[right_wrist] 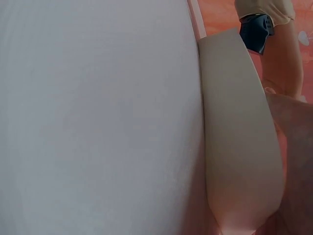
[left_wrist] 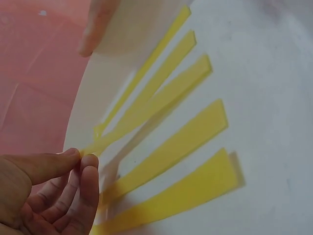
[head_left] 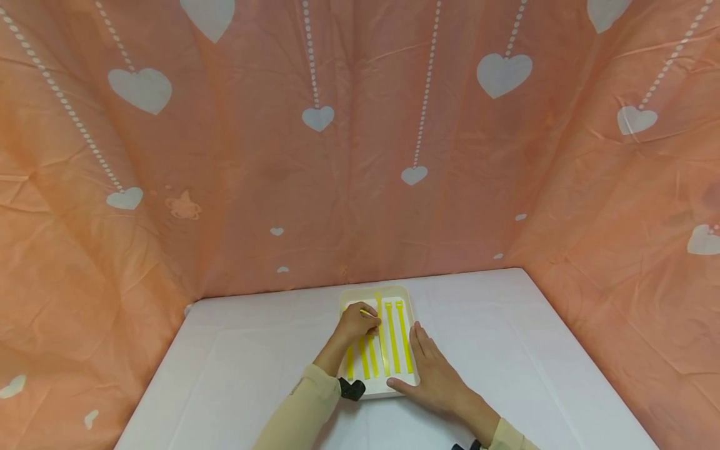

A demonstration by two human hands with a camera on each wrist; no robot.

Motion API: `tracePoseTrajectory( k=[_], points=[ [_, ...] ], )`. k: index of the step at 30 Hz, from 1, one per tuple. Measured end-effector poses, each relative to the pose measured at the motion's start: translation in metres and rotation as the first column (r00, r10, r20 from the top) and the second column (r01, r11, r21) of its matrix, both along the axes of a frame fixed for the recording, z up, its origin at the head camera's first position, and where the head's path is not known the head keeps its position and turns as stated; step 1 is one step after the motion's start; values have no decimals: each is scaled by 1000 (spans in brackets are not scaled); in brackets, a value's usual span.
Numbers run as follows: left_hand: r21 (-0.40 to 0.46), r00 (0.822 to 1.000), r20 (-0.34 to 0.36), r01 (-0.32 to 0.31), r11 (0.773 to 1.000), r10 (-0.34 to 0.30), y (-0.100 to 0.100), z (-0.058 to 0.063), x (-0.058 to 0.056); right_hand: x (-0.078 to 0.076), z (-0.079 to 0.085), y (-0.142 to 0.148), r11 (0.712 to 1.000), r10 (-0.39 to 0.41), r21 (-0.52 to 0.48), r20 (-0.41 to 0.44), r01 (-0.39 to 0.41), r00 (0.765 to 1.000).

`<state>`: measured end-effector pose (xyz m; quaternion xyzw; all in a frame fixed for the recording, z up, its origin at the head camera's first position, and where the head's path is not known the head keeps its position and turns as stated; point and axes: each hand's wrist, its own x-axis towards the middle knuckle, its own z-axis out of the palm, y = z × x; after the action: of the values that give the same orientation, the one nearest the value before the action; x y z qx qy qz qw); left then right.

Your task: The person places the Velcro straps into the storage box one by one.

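A white tray (head_left: pixel 385 395) lies on the table, with several flat yellow straps (head_left: pixel 392 340) set lengthwise in it. Those on the right have slotted heads at their far ends. My left hand (head_left: pixel 359 320) is over the tray's middle, pinching one yellow strap (left_wrist: pixel 166 100) between thumb and forefinger. This strap's near end slants slightly above the tray floor, over a shadow. My right hand (head_left: pixel 439 378) rests along the tray's right edge, fingers extended and thumb at the near right corner. The left hand covers the upper parts of the left straps.
The tray's outer wall (right_wrist: pixel 239 122) rises from the white tabletop (head_left: pixel 253 362) in the right wrist view. Orange cloth (head_left: pixel 360 237) with white hearts hangs behind and on both sides. A black wrist device (head_left: pixel 352 389) on the left wrist overhangs the tray's near left corner.
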<state>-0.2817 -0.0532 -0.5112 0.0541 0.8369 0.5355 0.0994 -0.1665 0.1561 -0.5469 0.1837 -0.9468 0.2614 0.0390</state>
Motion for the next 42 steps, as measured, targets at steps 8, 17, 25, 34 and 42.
tracePoseTrajectory(
  k=[8, 17, 25, 34, 42],
  points=[
    [13, 1000, 15, 6, 1000, -6, -1, -6, -4, 1, 0, 0, 1000, 5, -8, -31, -5, 1000],
    [-26, 1000, 11, -6, 1000, 6, 0, -10, -6, 1, 0, -1, 1000, 0, 3, -14, 0, 1000],
    [-47, 999, 22, -29, 998, 30, 1, -12, -7, -1, -3, -1, 1000, -7, 16, -9, 8, 1000],
    [-57, 999, 30, -22, 998, 24, 2, -11, -7, 0, 0, -1, 1000, -4, 21, 9, 3, 1000],
    [-66, 999, 25, -21, 998, 23, 1, -8, -6, 1, 0, -2, 1000, -8, 21, 10, 8, 1000]
  ],
)
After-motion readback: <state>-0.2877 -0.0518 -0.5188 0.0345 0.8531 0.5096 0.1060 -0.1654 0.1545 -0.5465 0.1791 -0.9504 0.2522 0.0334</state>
